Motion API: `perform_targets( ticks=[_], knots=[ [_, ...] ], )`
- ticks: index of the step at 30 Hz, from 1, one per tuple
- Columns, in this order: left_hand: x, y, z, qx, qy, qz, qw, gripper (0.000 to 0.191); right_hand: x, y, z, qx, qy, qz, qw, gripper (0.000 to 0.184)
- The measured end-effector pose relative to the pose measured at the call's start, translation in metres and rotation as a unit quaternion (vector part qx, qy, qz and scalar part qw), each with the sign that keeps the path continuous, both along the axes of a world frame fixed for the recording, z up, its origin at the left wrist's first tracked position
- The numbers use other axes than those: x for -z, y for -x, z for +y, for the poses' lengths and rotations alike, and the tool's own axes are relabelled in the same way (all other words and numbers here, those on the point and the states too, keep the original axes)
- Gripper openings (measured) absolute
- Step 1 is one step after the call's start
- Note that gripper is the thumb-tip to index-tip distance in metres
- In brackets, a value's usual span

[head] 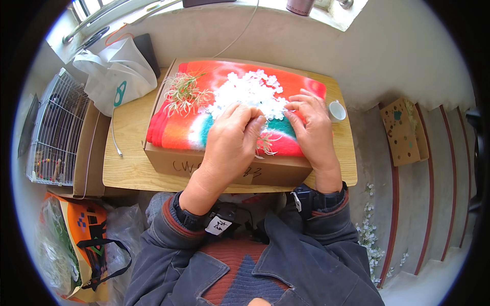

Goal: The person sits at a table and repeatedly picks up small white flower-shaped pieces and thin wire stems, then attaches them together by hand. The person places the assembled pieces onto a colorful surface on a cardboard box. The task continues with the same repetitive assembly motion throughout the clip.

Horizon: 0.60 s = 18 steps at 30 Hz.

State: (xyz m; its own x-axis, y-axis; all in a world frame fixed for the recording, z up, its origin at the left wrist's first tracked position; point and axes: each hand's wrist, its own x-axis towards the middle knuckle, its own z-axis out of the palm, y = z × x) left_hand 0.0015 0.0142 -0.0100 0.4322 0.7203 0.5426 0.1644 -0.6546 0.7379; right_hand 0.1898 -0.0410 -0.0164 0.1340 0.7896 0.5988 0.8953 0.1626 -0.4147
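Note:
A pile of white artificial flowers [247, 90] lies on a folded red, orange and teal fleece blanket [176, 134], which rests on a cardboard box [226, 168]. My left hand [235, 134] is over the near edge of the pile, thumb and fingertips pinched together; a thin piece, perhaps a stem, seems to be between them, with pale green sprigs [268, 144] just below. My right hand [312, 126] touches the pile's right side, fingers bent and thumb apart; whether it grips a blossom is unclear. A bunch of pale artificial sprigs [185, 93] lies at the blanket's left.
The box stands on a wooden table [126, 168]. A white cup [337, 111] is at its right, a white cable [115, 134] and bag [118, 72] at its left. A wire cage [57, 130] stands farther left. Stairs at right hold a holed cardboard box [400, 132] and white flowers [369, 237].

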Motion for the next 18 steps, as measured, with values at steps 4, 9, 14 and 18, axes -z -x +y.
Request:
perform_targets(
  ticks=[4,9,14,18],
  knots=[
    [-0.0011,-0.0006,-0.001,-0.006,0.0,0.002,1.0,0.009,-0.0009,0.0052,-0.0036,-0.023,0.013,-0.042,0.999,0.011],
    [-0.0053,-0.0016,-0.0062,-0.007,0.089,-0.012,0.996,0.01,-0.0012,0.0076,0.0004,-0.012,0.012,0.032,0.999,0.007],
    [-0.0042,-0.0022,-0.006,-0.005,0.084,-0.032,0.996,0.007,-0.0033,0.0063,-0.0056,-0.062,0.039,0.243,0.967,0.007],
    [-0.0021,-0.0019,-0.0054,-0.002,0.086,-0.022,0.996,0.01,-0.0006,0.0069,-0.0049,0.01,0.055,0.074,0.996,0.009]
  ],
)
